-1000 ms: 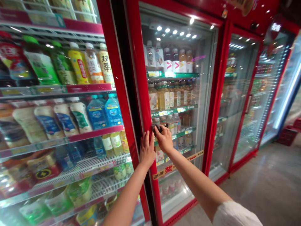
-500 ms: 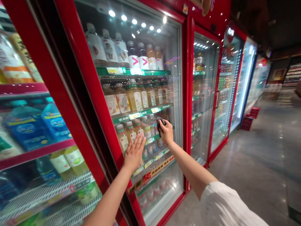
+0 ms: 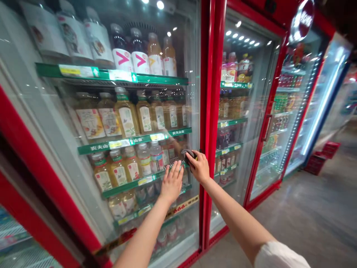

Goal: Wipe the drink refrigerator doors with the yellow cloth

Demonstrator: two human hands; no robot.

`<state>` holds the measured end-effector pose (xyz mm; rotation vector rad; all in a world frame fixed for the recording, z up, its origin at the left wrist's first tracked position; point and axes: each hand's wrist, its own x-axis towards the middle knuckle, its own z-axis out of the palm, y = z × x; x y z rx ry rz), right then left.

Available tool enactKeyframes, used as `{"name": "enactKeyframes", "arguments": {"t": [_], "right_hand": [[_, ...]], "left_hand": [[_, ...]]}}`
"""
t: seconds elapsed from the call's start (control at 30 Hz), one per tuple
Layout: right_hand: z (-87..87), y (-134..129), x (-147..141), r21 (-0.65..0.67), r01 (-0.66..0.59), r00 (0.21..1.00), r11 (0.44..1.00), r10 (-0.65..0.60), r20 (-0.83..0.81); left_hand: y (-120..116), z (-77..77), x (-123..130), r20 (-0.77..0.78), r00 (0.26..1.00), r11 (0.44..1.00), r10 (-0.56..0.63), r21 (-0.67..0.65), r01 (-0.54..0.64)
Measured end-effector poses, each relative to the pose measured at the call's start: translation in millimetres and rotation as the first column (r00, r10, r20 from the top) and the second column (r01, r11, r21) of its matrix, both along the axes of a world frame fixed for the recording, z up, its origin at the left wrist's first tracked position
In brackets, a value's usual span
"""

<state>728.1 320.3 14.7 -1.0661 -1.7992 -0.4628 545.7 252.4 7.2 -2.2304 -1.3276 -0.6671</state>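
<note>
My left hand (image 3: 172, 182) lies with its fingers stretched out against the glass door (image 3: 195, 93) of a red-framed drinks fridge. Just to its upper right, my right hand (image 3: 200, 167) grips a small dark grey cloth (image 3: 188, 154) at the glass, near the door's right edge. A bit of yellow shows beside the cloth, too small to make out. Behind the glass, several bottles of tea (image 3: 125, 115) stand upright on shelves with green front strips (image 3: 134, 141). My forearms hide part of the lower shelves.
A second red-framed fridge (image 3: 214, 111) adjoins on the right, with a door handle (image 3: 267, 127) farther along. More lit coolers recede beyond it. Red boxes (image 3: 315, 162) stand on the grey floor (image 3: 295, 204). Another fridge's red frame (image 3: 25, 208) crosses the lower left.
My view has turned right and come closer to the door. Both hands have shifted right across the glass, the right one reaching the frame side with the cloth still in it.
</note>
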Motion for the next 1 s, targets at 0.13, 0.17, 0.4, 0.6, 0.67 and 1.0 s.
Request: {"name": "enactKeyframes", "arguments": {"t": [0.13, 0.17, 0.4, 0.6, 0.67, 1.0], "right_hand": [[-8.3, -2, 35, 0.014, -0.016, 1.000, 1.000, 0.016, -0.002], [-11.2, -4, 43, 0.024, -0.020, 1.000, 1.000, 0.020, -0.013], [-38.1, -13, 82, 0.031, -0.075, 0.958, 0.997, 0.081, -0.275], [-56.3, -2, 97, -0.044, -0.210, 0.806, 0.977, 0.147, -0.574], [-57.9, 5, 99, -0.070, -0.292, 0.733, 0.954, 0.176, -0.657], [-43.4, 26, 127, -0.122, -0.616, 0.541, 0.778, 0.306, -0.783]], "left_hand": [[11, -6.1, 28, 0.038, 0.999, 0.999, -0.003, -0.034, 0.004], [14, -6.7, 35, 0.045, 0.999, 0.999, 0.004, -0.035, -0.002], [30, -10.1, 83, 0.105, 0.992, 0.995, -0.071, -0.064, 0.078], [42, 5.6, 122, 0.336, 0.942, 0.986, 0.015, -0.160, 0.042], [51, 17.2, 135, 0.398, 0.916, 0.983, 0.054, -0.181, 0.021], [85, 45.6, 200, 0.543, 0.683, 0.872, 0.489, -0.338, -0.355]]}}
